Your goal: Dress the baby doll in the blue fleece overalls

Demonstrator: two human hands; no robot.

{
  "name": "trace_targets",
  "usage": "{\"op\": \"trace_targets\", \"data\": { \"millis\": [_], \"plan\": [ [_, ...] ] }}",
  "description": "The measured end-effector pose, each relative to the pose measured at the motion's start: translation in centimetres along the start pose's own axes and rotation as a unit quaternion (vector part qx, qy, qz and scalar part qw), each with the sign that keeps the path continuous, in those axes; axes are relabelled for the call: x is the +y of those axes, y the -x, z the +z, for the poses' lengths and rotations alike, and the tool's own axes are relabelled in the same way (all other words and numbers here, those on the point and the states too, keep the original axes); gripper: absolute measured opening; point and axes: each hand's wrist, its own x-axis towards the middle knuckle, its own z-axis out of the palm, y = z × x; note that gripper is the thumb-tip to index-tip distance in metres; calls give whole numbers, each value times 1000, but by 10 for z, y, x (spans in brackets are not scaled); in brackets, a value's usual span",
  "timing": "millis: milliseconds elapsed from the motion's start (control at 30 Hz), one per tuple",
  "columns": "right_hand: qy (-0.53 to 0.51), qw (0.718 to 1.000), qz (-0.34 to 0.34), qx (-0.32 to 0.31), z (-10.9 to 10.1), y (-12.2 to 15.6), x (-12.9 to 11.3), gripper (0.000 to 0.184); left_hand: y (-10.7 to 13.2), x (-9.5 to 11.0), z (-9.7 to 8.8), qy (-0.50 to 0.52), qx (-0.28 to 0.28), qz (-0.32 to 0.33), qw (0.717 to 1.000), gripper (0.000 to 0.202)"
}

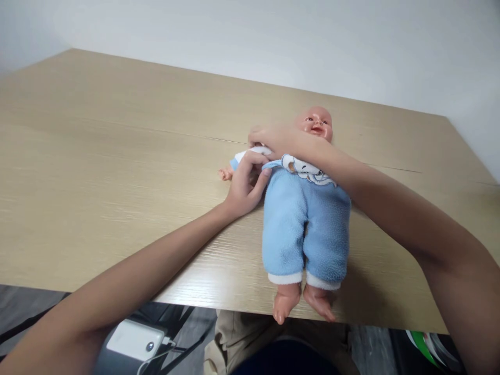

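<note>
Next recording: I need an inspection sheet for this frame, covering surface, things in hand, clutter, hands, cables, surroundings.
Surface: wooden table, a seam across it.
Things in hand: doll on its back in blue trousers, feet at the near edge.
Clutter: nothing seen on the table.
Hands: left hand grips the doll's white sleeve; right hand lies across its chest, grip unclear.
Cables: white cable from a white box below the table.
Surroundings: white wall; green-and-white object on the floor.
</note>
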Motion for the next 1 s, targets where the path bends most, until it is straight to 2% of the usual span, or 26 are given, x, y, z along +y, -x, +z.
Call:
{"op": "trace_targets", "data": {
  "millis": [233,467,600,667,767,900,1000],
  "plan": [
    [20,985,-33,168,-22,45,1,26,-1,3,-1,-16,-9,41,999,9],
    [11,984,18,178,-24,72,2,42,8,1,-4,-131,29,115,984,24],
    [58,984,9,169,-16,70,3,45,12,-1,-2,-116,44,136,983,26],
    [75,984,-1,161,-12,67,4,45,13,-4,0,-69,42,111,991,23],
    [50,989,-10,139,-9,66,2,40,14,-7,4,-3,65,33,997,21],
    [-109,982,28,150,-11,73,-7,34,13,-5,9,9,117,-86,989,26],
    [-184,968,72,157,-14,85,-17,37,12,-7,12,72,119,-179,974,36]
  ]
}}
